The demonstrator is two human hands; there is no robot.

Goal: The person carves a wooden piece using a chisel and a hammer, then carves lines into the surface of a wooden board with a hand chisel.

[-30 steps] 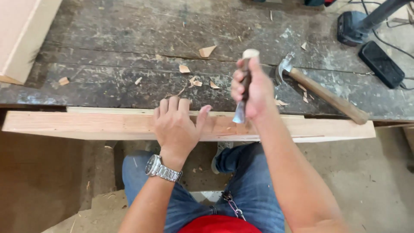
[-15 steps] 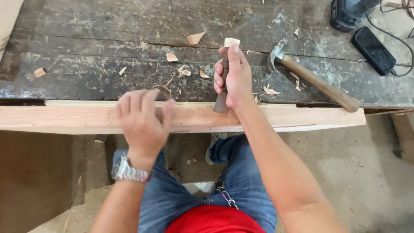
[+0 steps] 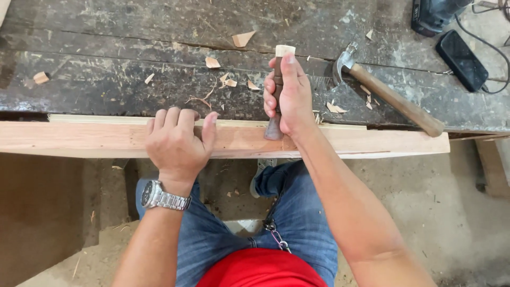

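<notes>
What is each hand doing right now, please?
Left hand: open, palm down, pressing on the wooden plank.
Right hand: closed around the chisel, blade down on the plank.

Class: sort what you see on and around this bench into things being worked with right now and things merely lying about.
In use:
chisel, gripped by the right hand
wooden plank, pressed down by the left hand

Lying about:
hammer
phone
power tool
wood chips on the workbench
</notes>
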